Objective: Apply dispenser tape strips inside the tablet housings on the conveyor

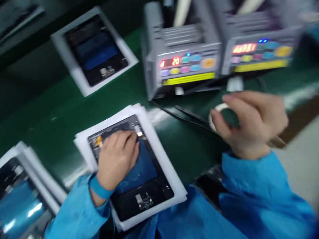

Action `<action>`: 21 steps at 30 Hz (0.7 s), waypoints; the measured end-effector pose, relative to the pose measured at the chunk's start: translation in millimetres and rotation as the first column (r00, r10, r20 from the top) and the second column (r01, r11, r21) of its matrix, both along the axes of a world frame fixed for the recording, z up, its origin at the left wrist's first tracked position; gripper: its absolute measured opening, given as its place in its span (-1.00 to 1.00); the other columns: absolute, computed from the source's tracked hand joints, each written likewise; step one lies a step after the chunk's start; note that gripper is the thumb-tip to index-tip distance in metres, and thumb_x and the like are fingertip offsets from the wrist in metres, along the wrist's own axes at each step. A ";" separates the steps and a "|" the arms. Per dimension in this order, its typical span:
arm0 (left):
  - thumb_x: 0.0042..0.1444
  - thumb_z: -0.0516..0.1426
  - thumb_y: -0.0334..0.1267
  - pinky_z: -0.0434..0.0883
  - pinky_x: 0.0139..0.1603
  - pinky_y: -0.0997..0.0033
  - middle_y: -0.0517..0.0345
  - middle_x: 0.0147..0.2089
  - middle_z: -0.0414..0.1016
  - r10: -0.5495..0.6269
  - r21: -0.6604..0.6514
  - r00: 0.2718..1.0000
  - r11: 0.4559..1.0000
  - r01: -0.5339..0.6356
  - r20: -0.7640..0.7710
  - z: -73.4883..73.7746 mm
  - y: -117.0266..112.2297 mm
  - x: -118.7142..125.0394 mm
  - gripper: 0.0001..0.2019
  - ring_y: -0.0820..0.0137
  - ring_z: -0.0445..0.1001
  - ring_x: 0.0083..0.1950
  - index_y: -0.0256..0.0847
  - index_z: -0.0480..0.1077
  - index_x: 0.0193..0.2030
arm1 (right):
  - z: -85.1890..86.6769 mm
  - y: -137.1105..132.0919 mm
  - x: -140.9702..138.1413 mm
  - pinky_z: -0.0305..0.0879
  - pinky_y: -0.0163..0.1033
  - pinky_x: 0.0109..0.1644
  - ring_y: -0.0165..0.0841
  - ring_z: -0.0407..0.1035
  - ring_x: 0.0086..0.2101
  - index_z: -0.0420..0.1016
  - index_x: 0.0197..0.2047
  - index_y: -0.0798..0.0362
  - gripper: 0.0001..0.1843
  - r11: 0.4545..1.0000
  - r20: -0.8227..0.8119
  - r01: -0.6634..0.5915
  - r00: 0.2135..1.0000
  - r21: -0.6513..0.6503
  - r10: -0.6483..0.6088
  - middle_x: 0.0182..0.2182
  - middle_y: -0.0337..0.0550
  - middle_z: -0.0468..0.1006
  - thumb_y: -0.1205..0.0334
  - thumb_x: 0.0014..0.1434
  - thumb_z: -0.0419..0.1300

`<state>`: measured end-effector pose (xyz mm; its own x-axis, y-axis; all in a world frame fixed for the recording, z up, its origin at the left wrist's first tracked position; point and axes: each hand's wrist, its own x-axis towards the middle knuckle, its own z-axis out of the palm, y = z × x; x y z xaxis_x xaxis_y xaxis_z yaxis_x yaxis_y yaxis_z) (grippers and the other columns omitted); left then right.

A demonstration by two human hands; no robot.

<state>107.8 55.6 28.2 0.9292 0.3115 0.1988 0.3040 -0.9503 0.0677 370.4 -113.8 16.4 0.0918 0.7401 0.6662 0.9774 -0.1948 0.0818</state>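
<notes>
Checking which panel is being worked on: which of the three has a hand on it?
The centre panel: the left hand rests on its upper end. The far panel and the bottom-left panel lie untouched.

There are two grey machines, the left machine (179, 56) and a second machine (259, 46) at its right. There are three open tablets: one tablet (96, 48) left of the left machine, one tablet (146, 168) below it, one tablet (13, 197) far below-left. One tape roll (218, 108) is below-right of it.
</notes>
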 end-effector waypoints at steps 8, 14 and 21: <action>0.17 0.22 -0.33 0.43 -0.14 0.14 -0.15 -0.12 0.52 -0.069 0.057 0.996 0.996 0.065 0.060 -2.0 12.2 10.5 -0.76 0.09 0.46 -0.11 -0.42 0.48 -0.05 | -0.2 -1.4 65.4 0.20 -0.08 0.03 -0.30 0.33 -0.04 0.47 0.01 0.10 -0.62 0.912 -0.167 0.335 0.911 -0.236 -0.377 -0.04 0.03 0.53 0.00 0.37 0.04; 0.18 0.21 -0.35 0.44 -0.13 0.15 -0.13 -0.11 0.52 -0.042 0.052 0.998 0.998 0.040 0.043 -0.4 8.9 7.7 -0.77 0.10 0.46 -0.10 -0.41 0.47 -0.04 | -16.1 -4.7 66.5 0.21 -0.13 -0.02 -0.32 0.33 -0.07 0.52 -0.01 0.10 -0.63 0.979 -0.140 0.181 0.971 -0.099 -0.194 -0.06 0.03 0.55 0.00 0.30 0.14; 0.21 0.17 -0.34 0.44 -0.15 0.14 -0.11 -0.12 0.53 -0.023 0.047 0.999 0.999 0.022 0.030 -2.3 6.2 8.1 -0.79 0.11 0.46 -0.09 -0.41 0.47 -0.05 | -11.4 -8.9 69.2 0.29 -0.15 -0.13 -0.32 0.40 -0.19 0.57 -0.23 0.03 -0.77 0.966 -0.157 0.255 0.953 -0.048 -0.259 -0.23 -0.02 0.59 0.12 0.30 0.12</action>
<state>115.9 61.8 25.9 0.9292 0.2806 0.2407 0.2812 -0.9591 0.0325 439.6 -122.7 5.0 0.3856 0.6949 0.6070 0.8951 -0.4412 -0.0635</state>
